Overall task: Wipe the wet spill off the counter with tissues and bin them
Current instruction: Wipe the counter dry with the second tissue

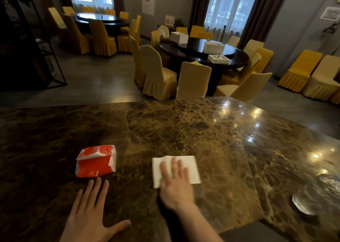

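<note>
A white tissue (191, 168) lies flat on the brown marble counter (184, 127), near its front edge. My right hand (175, 184) presses down on the tissue with flat, spread fingers that cover its left half. My left hand (90, 216) rests palm down on the counter, fingers apart, holding nothing. Just beyond its fingertips sits a torn-open red and white tissue pack (95, 161). A wet patch (320, 192) glistens on the counter at the far right, well apart from the tissue.
The counter's front edge steps back at the lower right (257, 225). Beyond the counter are round dark dining tables (204, 55) with white boxes on top, ringed by yellow and cream covered chairs (193, 81). A dark metal shelf frame (46, 57) stands at the left.
</note>
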Tool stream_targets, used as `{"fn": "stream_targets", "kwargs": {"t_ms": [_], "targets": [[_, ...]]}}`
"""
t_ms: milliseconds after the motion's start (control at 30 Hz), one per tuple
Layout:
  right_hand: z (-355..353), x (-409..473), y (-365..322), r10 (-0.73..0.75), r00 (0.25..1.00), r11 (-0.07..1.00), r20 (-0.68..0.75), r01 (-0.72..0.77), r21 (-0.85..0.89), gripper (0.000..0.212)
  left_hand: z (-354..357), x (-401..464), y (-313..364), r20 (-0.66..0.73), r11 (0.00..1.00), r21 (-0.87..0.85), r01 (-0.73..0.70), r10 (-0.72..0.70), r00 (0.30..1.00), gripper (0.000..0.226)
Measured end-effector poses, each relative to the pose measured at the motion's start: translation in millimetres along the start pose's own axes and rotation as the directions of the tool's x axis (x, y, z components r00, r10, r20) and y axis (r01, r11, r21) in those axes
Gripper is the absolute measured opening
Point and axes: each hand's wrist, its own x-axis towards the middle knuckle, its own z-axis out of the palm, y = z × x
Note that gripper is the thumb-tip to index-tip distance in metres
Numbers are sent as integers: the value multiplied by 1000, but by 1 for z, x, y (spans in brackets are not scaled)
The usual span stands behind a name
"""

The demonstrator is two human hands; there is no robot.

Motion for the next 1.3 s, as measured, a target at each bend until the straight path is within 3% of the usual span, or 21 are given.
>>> {"fn": "stream_targets", "kwargs": {"t_ms": [100,167,233,367,467,567,633,700,800,867,933,1033,1167,1233,1300], "targets": [[18,-22,-52,-193,980,981,37,193,6,60,3,-3,1,-77,999,-30,-13,11,997,149],[18,-31,-50,-297,952,955,75,298,-4,59,6,-7,-1,-121,998,-62,-31,23,992,147],[10,-30,-31,-311,947,950,87,312,-7,58,10,-11,-3,-163,994,-106,-41,24,986,144],[-10,-15,27,-40,999,999,32,40,6,55,13,-16,-8,-205,989,-142,-47,17,979,142],[-20,-8,68,188,982,982,15,-188,20,57,14,-16,-6,-230,988,-138,-68,35,973,140],[-16,-4,59,293,956,956,-22,-292,43,58,17,-16,-6,-251,990,-127,-65,31,968,140],[-7,-7,21,205,979,979,-12,-205,3,58,20,-14,-5,-258,991,-117,-61,29,966,139],[6,-18,-30,1,1000,1000,18,-1,-30,58,23,-12,-6,-268,993,-98,-61,33,963,138],[22,-35,-79,-271,961,962,55,272,-14,59,28,-9,-7,-296,994,-81,-68,41,954,139],[18,-32,-68,-344,935,938,86,346,-15,57,30,-7,-7,-318,993,-94,-70,36,947,139],[4,-20,-29,-268,961,963,65,270,-23,55,31,-6,-8,-324,990,-118,-70,28,946,139],[-24,-1,53,44,999,999,30,-44,-18,54,31,-7,-8,-329,989,-128,-70,24,944,139],[-37,4,104,362,932,930,5,-362,58,56,31,-7,-8,-332,988,-136,-74,25,943,139],[-26,9,72,350,937,936,-19,-349,33,58,32,-5,-6,-326,986,-154,-67,14,945,138],[-11,12,18,174,985,985,-12,-174,16,59,32,-4,-7,-323,987,-150,-64,13,946,138]]}}
